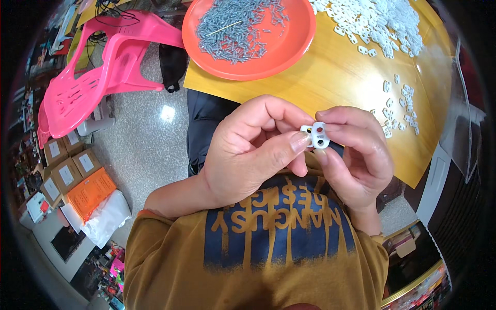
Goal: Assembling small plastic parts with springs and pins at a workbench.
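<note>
Above my lap, my left hand (253,150) and my right hand (359,152) meet around a small white plastic piece with round holes (321,132). The left thumb presses against its left side, where a second white part seems to sit partly behind it. My right thumb and forefinger pinch the piece from the right. Fingertips cover some of it, so I cannot tell whether the two parts are joined.
On the yellow table (330,72) stands an orange-red plate (248,72) of small grey spring-like pieces (227,31) with a thin stick on top. A heap of similar white pieces (387,23) lies far right, with several scattered nearer. A pink plastic chair (82,88) stands left, near cardboard boxes (67,173).
</note>
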`<act>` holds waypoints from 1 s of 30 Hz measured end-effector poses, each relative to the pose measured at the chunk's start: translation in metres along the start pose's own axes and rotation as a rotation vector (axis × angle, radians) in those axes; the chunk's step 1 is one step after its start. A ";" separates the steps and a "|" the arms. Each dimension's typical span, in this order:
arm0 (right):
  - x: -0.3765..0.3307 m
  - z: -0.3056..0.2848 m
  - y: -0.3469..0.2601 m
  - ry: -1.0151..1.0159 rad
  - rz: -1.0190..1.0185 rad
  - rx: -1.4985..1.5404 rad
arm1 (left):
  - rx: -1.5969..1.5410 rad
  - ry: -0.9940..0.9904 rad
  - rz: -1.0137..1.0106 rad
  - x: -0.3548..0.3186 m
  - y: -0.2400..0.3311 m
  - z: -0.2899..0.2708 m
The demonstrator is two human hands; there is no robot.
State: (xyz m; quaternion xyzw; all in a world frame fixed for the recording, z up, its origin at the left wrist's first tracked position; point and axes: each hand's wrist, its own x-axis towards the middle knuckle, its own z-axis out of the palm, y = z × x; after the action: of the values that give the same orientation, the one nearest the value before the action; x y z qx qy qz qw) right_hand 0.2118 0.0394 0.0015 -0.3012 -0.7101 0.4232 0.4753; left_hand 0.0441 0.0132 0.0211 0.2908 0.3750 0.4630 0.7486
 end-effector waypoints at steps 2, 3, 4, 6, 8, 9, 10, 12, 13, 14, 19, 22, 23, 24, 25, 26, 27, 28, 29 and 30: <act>0.001 0.002 0.001 0.041 -0.008 -0.003 | -0.003 -0.001 -0.007 -0.001 0.000 0.001; 0.002 0.004 0.001 0.081 -0.017 -0.005 | -0.008 0.006 0.011 -0.001 -0.001 0.002; 0.001 0.005 0.001 0.081 -0.017 -0.005 | -0.013 0.015 0.029 -0.001 -0.002 0.002; -0.002 0.008 0.002 0.117 -0.005 0.029 | -0.022 0.025 0.033 -0.001 -0.005 0.002; -0.004 0.012 0.003 0.142 -0.007 0.035 | -0.031 0.036 0.036 -0.001 -0.008 0.003; -0.005 0.013 0.003 0.167 -0.009 0.040 | -0.027 0.055 0.060 -0.001 -0.009 0.004; -0.006 0.013 0.003 0.167 -0.010 0.040 | -0.024 0.075 0.084 -0.001 -0.010 0.005; -0.008 0.012 0.001 0.188 0.014 0.034 | -0.035 0.060 0.082 -0.001 -0.010 0.004; -0.008 0.012 0.001 0.188 0.013 0.035 | -0.046 0.045 0.080 -0.001 -0.010 0.003; -0.007 0.011 0.001 0.171 0.010 0.020 | -0.046 0.046 0.080 -0.001 -0.010 0.003; -0.011 0.013 -0.002 0.172 0.087 0.152 | -0.068 0.059 0.063 -0.002 -0.009 0.006; -0.012 0.017 -0.003 0.207 0.152 0.272 | -0.077 0.060 0.095 -0.002 -0.014 0.007; -0.012 0.018 -0.004 0.221 0.153 0.274 | -0.076 0.060 0.095 -0.002 -0.015 0.007; -0.012 0.019 -0.004 0.235 0.155 0.276 | -0.069 0.064 0.118 -0.002 -0.016 0.007; -0.012 0.020 -0.004 0.236 0.155 0.276 | -0.063 0.067 0.140 -0.002 -0.017 0.007; -0.012 0.020 -0.004 0.243 0.147 0.261 | -0.063 0.067 0.139 -0.002 -0.017 0.007; -0.012 0.020 -0.003 0.251 0.139 0.247 | -0.068 0.071 0.155 -0.001 -0.018 0.008; -0.012 0.021 -0.003 0.251 0.140 0.248 | -0.074 0.077 0.171 -0.001 -0.019 0.008; -0.013 0.021 -0.003 0.254 0.149 0.254 | -0.074 0.078 0.170 -0.001 -0.020 0.008; -0.014 0.022 -0.003 0.258 0.157 0.259 | -0.058 0.091 0.202 -0.002 -0.022 0.009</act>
State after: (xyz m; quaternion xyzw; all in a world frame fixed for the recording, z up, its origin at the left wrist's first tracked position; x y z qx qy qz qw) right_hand 0.1964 0.0196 -0.0053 -0.3438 -0.5571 0.5049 0.5626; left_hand 0.0614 0.0017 0.0093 0.2839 0.3639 0.5596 0.6883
